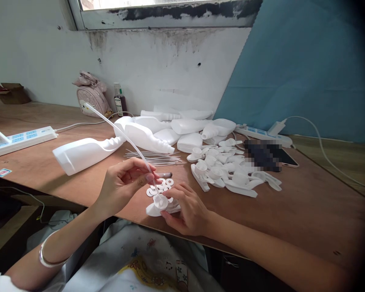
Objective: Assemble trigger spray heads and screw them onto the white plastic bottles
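My left hand [130,178] pinches a long thin white plastic tube [118,132] near its lower end; the rest slants up to the left. The tube's lower tip meets the round collar of a white spray nozzle head [160,202] at the table's front edge. My right hand [185,207] grips that head, thumb and fingers at its collar. Just behind lie several flat white ring washers [167,183] and a small dark cylindrical item [166,175]. A bundle of thin tubes [158,158] rests farther back. Whether the tube is inside the collar's hole is hard to see.
White empty-looking bottles [149,136] are piled at the back, with one bottle [85,154] lying to the left. More spray heads [228,170] are heaped on the right, beside a phone [286,156]. Power strips [24,140], a pink bag [93,97] and a dark bottle [119,101] stand around.
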`<action>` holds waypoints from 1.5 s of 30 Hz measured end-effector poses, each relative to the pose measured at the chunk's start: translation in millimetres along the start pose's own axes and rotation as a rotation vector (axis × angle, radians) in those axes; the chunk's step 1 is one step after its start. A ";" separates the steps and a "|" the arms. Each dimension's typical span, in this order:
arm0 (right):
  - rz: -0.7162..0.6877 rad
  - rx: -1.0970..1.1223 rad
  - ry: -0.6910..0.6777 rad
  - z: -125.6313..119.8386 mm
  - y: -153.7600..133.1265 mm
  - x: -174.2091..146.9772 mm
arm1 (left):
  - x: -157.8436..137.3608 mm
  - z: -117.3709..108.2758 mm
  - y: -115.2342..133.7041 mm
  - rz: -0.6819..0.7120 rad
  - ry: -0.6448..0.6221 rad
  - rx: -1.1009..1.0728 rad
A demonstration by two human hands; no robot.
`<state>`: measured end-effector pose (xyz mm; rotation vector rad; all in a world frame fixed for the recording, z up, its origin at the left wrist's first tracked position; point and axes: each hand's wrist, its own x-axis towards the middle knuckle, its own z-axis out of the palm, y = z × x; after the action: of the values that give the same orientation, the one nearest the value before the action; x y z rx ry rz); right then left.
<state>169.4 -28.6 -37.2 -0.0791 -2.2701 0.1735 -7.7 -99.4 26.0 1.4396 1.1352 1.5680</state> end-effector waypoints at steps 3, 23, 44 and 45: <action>0.002 0.001 0.000 0.2 0.4 -0.6 | 0.7 0.1 -0.5 0.004 -0.032 -0.004; 0.007 0.000 -0.003 0.2 -0.6 -0.6 | -1.1 5.4 -9.8 -0.043 -0.096 -0.036; -0.005 0.000 -0.004 0.8 0.0 -0.5 | -8.5 3.3 -18.3 0.061 -0.225 0.176; -0.002 -0.002 -0.004 0.8 0.0 -0.5 | -8.6 3.5 -18.4 0.059 -0.222 0.189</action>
<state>169.1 -28.7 -38.1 -0.0773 -2.2746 0.1703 -4.1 -100.3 5.8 1.7389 1.1396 1.3280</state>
